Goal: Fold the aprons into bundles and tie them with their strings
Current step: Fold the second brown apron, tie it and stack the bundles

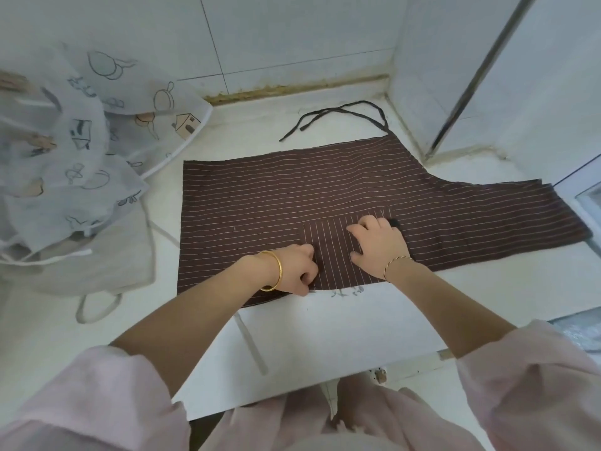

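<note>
- The left grip (297,270), at lower centre of the frame, is curling its fingers and pinching the near edge of the brown striped apron (260,196).
- The right grip (379,245), just right of it, is lying open, fingers spread and pressing down on a panel (331,252) of the apron whose stripes are running crosswise to the rest.
- A gold bangle (274,271) is sitting on the left wrist and a thin bracelet (398,262) on the right; pink sleeves (97,402) are filling the bottom corners.
- The apron is lying spread flat on the white counter (325,336) across the middle of the frame, its right end reaching the right edge.
- Its dark strings (341,113) are trailing loose on the counter at upper centre.
- A grey apron (107,255) is lying at the left, with a sheer printed cloth (81,135) heaped over it at upper left.
</note>
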Motion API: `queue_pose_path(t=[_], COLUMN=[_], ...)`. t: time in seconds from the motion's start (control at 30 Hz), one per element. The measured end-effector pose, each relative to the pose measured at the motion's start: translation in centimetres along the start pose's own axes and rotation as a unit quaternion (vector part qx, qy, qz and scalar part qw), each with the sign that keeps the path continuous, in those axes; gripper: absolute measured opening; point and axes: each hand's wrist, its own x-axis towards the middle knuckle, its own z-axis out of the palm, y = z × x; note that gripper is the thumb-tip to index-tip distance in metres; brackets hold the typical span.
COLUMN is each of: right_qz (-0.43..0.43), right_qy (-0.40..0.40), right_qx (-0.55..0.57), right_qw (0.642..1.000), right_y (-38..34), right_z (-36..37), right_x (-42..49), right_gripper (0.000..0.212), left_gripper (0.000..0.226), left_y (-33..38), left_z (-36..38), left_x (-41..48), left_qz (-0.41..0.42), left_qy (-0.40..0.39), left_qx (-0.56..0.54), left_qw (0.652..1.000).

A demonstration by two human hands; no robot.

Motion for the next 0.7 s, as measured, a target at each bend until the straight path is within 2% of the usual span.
queue_pose_path(t=[0.1, 0.17, 0.23, 0.3, 0.33, 0.4, 0.5, 0.7], right_qz=[-0.029, -0.037, -0.039, -0.032, -0.026, -0.016, -0.017, 0.004], right_qy=[-0.015, -0.028, -0.047, -0.061, -0.059, -0.049, -0.051, -0.119], right_qx=[-0.021, -0.022, 0.003, 0.05, 0.066, 0.076, 0.087, 0.076], right_qw=[0.999, 0.999, 0.998, 0.996, 0.996, 0.996, 0.995, 0.99], right_y=[-0.4, -0.8, -1.0, -1.1, -1.2, -1.4, -2.1, -2.9], right_z=[-0.1, -0.4, -1.3, -2.4, -2.9, -3.4, -3.7, -2.6], right_x=[-0.2, 0.1, 0.7, 1.7, 2.4, 3.6, 5.6, 8.5], right_gripper=[0.055, 0.052, 0.046, 0.037, 0.035, 0.034, 0.043, 0.074], left_gripper=[0.011, 0.015, 0.011, 0.007, 0.015, 0.035, 0.05, 0.056], left_y=[0.1, -0.6, -2.3, -4.7, -5.9, -8.0, -11.2, -15.7], left_z=[-0.7, -1.3, -2.0, -2.9, -3.5, -4.6, -6.1, -7.4], left_x=[0.2, 0.2, 0.5, 1.0, 1.3, 1.7, 2.3, 4.4], left_qz=[-0.013, -0.032, -0.053, -0.103, -0.138, -0.198, -0.256, -0.313], left_qy=[-0.068, -0.097, -0.03, 0.101, 0.159, 0.218, 0.217, 0.189], left_qx=[-0.037, -0.127, -0.176, -0.14, -0.117, -0.086, -0.045, 0.016], left_qw=[0.997, 0.987, 0.983, 0.98, 0.971, 0.952, 0.941, 0.931])
